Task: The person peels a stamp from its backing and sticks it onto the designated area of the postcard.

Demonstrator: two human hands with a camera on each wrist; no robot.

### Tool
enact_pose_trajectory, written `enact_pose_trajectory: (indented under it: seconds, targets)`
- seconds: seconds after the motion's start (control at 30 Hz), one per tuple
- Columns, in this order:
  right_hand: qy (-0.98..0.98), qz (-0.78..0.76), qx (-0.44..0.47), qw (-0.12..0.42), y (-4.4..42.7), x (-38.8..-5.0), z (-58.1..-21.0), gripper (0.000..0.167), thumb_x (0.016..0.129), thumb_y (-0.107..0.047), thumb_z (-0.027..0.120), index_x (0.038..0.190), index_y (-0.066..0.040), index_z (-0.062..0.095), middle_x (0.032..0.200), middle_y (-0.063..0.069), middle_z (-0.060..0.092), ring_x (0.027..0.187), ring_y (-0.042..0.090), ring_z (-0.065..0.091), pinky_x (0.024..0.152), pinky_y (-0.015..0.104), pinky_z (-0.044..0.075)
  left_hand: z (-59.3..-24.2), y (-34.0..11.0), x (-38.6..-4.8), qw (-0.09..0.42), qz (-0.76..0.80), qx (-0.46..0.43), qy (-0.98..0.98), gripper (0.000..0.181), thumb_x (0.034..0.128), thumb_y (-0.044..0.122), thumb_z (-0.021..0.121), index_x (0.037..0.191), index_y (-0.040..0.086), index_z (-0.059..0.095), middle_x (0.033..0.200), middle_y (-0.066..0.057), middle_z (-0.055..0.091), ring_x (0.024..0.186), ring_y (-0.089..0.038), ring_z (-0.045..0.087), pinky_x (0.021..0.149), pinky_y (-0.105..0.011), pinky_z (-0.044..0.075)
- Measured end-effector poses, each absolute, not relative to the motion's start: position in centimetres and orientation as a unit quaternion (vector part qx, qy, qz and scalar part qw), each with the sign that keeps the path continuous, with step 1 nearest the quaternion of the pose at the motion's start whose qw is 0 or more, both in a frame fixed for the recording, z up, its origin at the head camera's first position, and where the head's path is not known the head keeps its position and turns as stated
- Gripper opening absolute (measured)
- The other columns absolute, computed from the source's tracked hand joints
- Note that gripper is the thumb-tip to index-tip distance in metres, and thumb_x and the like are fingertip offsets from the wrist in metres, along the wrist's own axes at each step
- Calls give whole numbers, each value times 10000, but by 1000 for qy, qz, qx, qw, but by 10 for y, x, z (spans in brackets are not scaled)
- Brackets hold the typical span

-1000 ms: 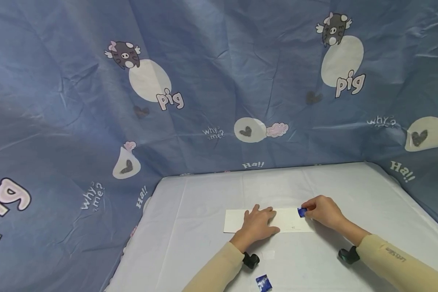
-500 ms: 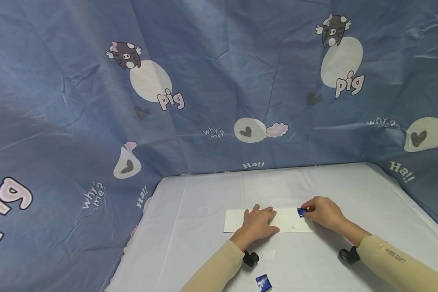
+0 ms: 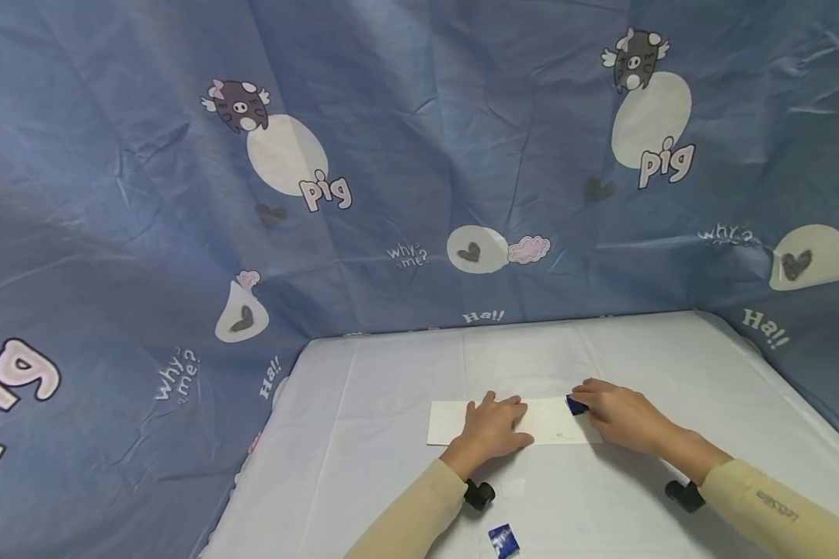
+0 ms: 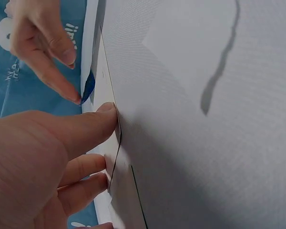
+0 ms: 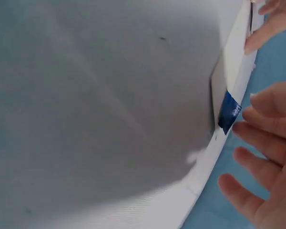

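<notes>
I count one white strip (image 3: 548, 423), left hand (image 3: 489, 429) spread on it; right hand (image 3: 621, 413) loosely extended, maybe touching one of two blue squares (image 3: 574, 407).

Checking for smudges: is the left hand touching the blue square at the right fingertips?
Apart: the head view shows bare white card between left hand and blue square.

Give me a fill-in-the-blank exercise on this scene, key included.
1. The ____ grip rests, spread out, on the white strip.
2. The square at the right grip is coloured ____.
3. With another square near the head view's bottom edge, squares total ____.
4. On the backdrop, the largest printed word is ____.

Missing words: left; blue; two; pig.
</notes>
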State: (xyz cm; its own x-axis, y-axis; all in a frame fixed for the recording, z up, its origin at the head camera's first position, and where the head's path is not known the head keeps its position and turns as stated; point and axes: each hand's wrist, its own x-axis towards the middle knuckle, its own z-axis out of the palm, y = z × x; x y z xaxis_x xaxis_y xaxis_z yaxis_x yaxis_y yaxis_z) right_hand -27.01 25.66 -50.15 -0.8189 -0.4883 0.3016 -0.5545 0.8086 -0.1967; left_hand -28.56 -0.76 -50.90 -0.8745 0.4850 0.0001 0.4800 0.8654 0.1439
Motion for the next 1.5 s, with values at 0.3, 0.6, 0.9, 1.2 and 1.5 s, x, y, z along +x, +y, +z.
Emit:
enact_pose_trajectory:
  seconds: [0.3, 0.6, 0.9, 1.2, 1.5]
  targets:
    - [-939, 120, 314, 76, 252, -268, -512, 422, 953, -157, 693, 1331, 18, 627, 1384, 188, 583, 1232, 381, 579, 928, 539, 513, -510, -8, -284, 21, 64, 248, 967, 598, 899, 558, 690, 1427, 298, 583, 1487, 144, 495, 1378, -264, 433, 1052, -563, 386]
    - [-940, 85, 330, 27, 254, -264, -511, 545, 1018, -306, 602, 1444, 20, 508, 1506, 203, 460, 1369, 393, 445, 997, 702, 369, -503, -9, -283, 17, 51, 245, 968, 594, 890, 567, 696, 1415, 309, 594, 1475, 148, 508, 1334, -236, 473, 1032, -559, 404]
    - [-951, 55, 304, 12, 261, -248, -501, 554, 998, -340, 627, 1422, 5, 538, 1472, 221, 492, 1347, 438, 453, 983, 754, 324, -503, -4, -283, 9, 42, 246, 968, 580, 878, 567, 710, 1398, 330, 606, 1463, 164, 514, 1268, -203, 506, 1011, -543, 410]
    - [-952, 17, 302, 35, 260, -237, -506, 602, 1012, -410, 588, 1446, -2, 507, 1489, 187, 487, 1332, 430, 473, 965, 760, 338, -502, -5, -281, 12, 37, 244, 969, 585, 893, 560, 696, 1414, 314, 595, 1477, 147, 507, 1289, -224, 499, 1016, -551, 410]
    - [-959, 61, 274, 32, 259, -240, -502, 558, 996, -410, 611, 1408, -36, 571, 1475, 165, 508, 1351, 442, 441, 968, 740, 351, -501, -5, -281, 17, 59, 239, 969, 565, 883, 526, 724, 1388, 299, 615, 1458, 140, 529, 1317, -251, 488, 1061, -613, 354]
